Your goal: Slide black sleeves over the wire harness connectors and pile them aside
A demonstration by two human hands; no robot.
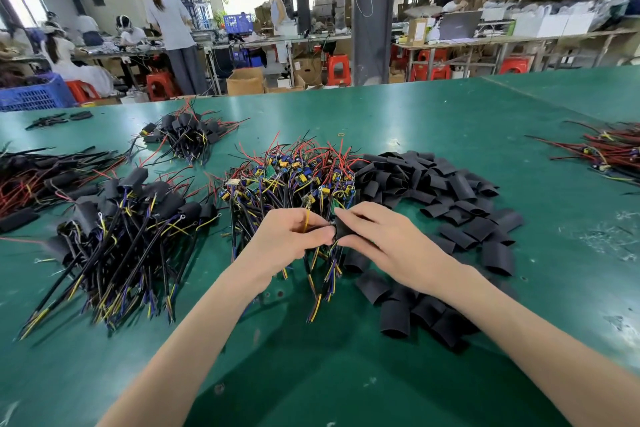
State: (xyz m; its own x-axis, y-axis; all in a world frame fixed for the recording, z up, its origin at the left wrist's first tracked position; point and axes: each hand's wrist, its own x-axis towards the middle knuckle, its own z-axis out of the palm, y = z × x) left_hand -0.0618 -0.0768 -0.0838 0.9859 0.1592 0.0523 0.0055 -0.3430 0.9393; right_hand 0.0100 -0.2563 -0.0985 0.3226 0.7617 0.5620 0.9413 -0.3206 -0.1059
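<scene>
My left hand pinches a wire harness with a yellow wire rising between its fingers. My right hand grips a black sleeve right against it, the two hands touching above the pile of bare harnesses with small circuit boards and red wires. Loose black sleeves lie heaped to the right of that pile. A heap of sleeved harnesses sits to the left.
The green table also carries another sleeved pile at the back, red-and-black wire bundles at far left and far right. A blue crate stands beyond the far-left edge. People work at benches behind.
</scene>
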